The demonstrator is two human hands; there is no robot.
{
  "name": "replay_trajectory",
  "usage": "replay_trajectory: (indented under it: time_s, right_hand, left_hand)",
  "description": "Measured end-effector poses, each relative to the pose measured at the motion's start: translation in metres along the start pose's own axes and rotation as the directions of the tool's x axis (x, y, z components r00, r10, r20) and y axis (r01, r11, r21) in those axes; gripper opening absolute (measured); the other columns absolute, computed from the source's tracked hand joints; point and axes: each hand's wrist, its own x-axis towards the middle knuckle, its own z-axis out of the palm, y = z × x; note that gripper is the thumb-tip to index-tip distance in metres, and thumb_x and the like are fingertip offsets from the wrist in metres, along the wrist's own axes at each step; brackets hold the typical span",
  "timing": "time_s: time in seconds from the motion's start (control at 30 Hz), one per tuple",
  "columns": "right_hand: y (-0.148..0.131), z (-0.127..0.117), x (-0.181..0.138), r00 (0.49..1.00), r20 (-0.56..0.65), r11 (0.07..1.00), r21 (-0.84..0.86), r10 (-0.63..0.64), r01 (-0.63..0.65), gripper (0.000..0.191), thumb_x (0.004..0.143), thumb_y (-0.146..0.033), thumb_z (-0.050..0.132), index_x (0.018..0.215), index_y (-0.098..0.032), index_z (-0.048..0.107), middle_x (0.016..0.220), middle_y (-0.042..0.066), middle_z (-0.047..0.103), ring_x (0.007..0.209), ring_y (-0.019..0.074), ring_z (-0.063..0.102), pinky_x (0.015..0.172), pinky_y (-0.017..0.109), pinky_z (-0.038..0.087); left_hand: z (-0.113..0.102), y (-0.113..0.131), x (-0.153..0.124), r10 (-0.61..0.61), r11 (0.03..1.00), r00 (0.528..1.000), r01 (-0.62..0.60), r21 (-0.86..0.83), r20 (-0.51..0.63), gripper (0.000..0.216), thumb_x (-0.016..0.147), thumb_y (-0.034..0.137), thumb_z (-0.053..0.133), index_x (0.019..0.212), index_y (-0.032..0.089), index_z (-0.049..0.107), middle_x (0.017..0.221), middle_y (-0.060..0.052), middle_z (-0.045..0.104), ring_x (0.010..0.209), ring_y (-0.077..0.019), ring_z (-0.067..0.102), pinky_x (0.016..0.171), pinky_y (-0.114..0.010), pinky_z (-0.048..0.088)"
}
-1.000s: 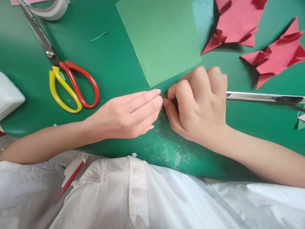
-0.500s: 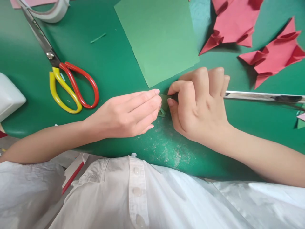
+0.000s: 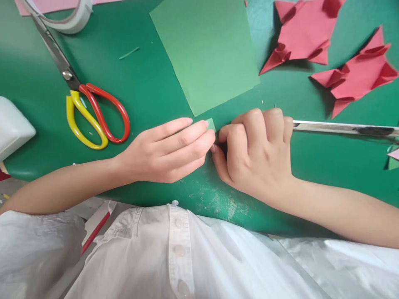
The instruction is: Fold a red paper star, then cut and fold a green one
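A small piece of folded green paper (image 3: 211, 124) shows at the fingertips of my left hand (image 3: 171, 151); most of it is covered by the fingers. My left hand lies over it with long fingers pressed close around it. From the right, my right hand (image 3: 257, 149) meets the same piece, fingers curled and thumb and forefinger bent together at its edge. Just beyond both hands lies a flat green paper sheet (image 3: 208, 54). A thin metal blade-like strip (image 3: 339, 128) extends rightward from behind my right hand.
Scissors (image 3: 114, 131) with red and yellow handles lie at the left, tips under a white tape roll (image 3: 75, 20). Two folded red paper shapes (image 3: 307, 35) sit at the upper right. A white container (image 3: 14, 126) stands at the left edge of the green table (image 3: 149, 91).
My right hand has shifted slightly left and nearer to me, its thumb now meeting the left fingertips. The small paper has turned, with a corner now showing above the left fingers.
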Motion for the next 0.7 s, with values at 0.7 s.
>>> replay_trajectory:
  time_s: [0.7]
  right_hand:
    - [0.011, -0.004, 0.01, 0.998, -0.066, 0.966, 0.256, -0.014, 0.031, 0.01, 0.094, -0.023, 0.056, 0.084, -0.022, 0.057, 0.081, 0.003, 0.065, 0.074, 0.0188, 0.049, 0.066, 0.035, 0.033]
  left_hand:
    - [0.001, -0.006, -0.001, 0.054, 0.999, 0.996, -0.053, 0.014, -0.075, 0.021, 0.093, 0.014, 0.056, 0.11, 0.02, 0.067, 0.128, -0.004, 0.069, 0.12, -0.023, 0.068, 0.103, -0.038, 0.061]
